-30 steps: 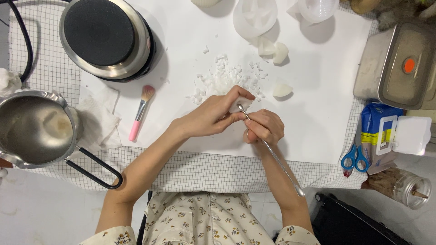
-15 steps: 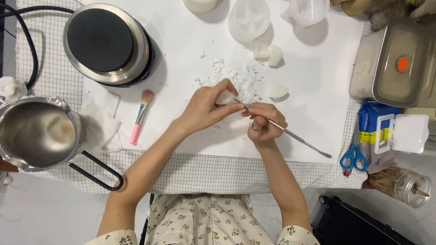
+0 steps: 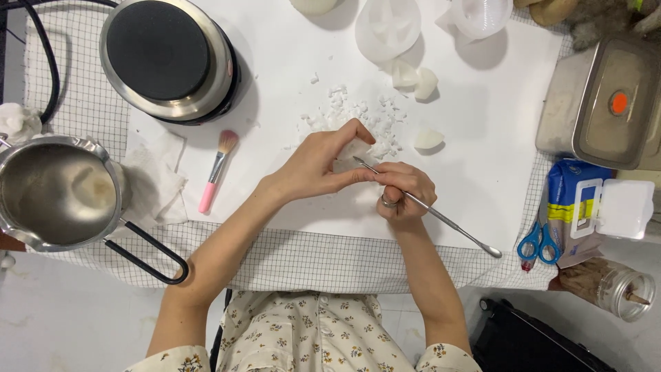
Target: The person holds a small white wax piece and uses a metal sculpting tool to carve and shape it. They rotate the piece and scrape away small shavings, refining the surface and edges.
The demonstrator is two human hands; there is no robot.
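One white wax piece [image 3: 354,150], pinched in left hand [image 3: 323,165] grip: light, brittle, likely crumbly; hold by edges. Right hand [image 3: 403,189] grip pinches thin metal tool [image 3: 441,219], tip touching it.

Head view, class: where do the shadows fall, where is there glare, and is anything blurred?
Head view: even overhead light; a soft shadow lies beside the hot plate; glare shines on the steel pot; both hands, left and right, and the metal tool look sharp.
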